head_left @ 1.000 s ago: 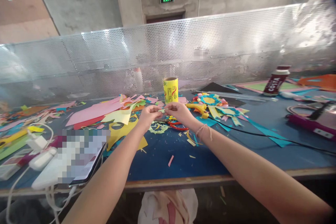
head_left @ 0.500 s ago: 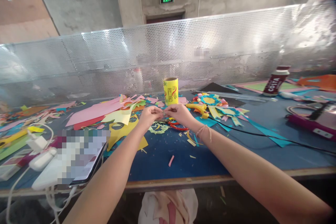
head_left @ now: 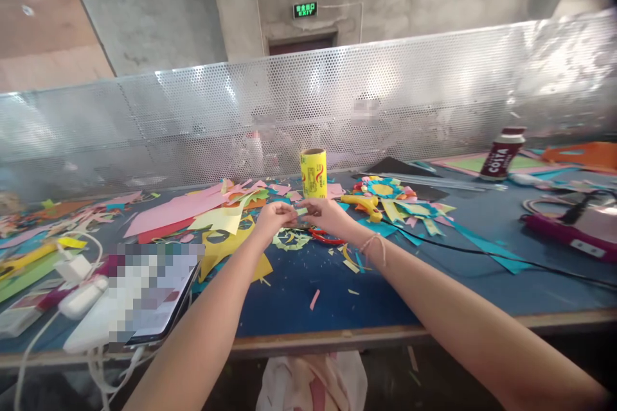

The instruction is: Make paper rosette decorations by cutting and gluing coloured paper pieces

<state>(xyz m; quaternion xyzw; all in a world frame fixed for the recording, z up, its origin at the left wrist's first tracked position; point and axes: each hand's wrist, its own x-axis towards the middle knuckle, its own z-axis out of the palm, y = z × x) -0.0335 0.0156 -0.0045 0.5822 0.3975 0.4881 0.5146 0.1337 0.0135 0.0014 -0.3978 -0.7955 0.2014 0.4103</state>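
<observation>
Over the middle of the table, my left hand (head_left: pixel 274 218) and my right hand (head_left: pixel 328 216) meet with fingertips pinched together. Between them shows a small pale green strip of paper (head_left: pixel 301 212), held from both sides. Right behind the hands stands a yellow printed roll (head_left: pixel 313 174), upright, its lower end partly covered. Below the fingers lie a pale green cut-paper ring (head_left: pixel 291 239) and a red loop-shaped handle (head_left: pixel 328 239). A yellow glue gun (head_left: pixel 364 205) rests to the right of my right hand, beside a colourful paper rosette (head_left: pixel 383 189).
Pink paper sheets (head_left: pixel 178 209) and yellow cut paper (head_left: pixel 224 247) lie left. A phone (head_left: pixel 166 305) and white cables sit front left. A black cord (head_left: pixel 463 247) crosses the right side near a purple power strip (head_left: pixel 569 237). A bottle (head_left: pixel 502 154) stands back right.
The pale green paper strip now shows more clearly between my fingertips. My hands stay close together in nearly the same place. The view has tilted slightly upward.
</observation>
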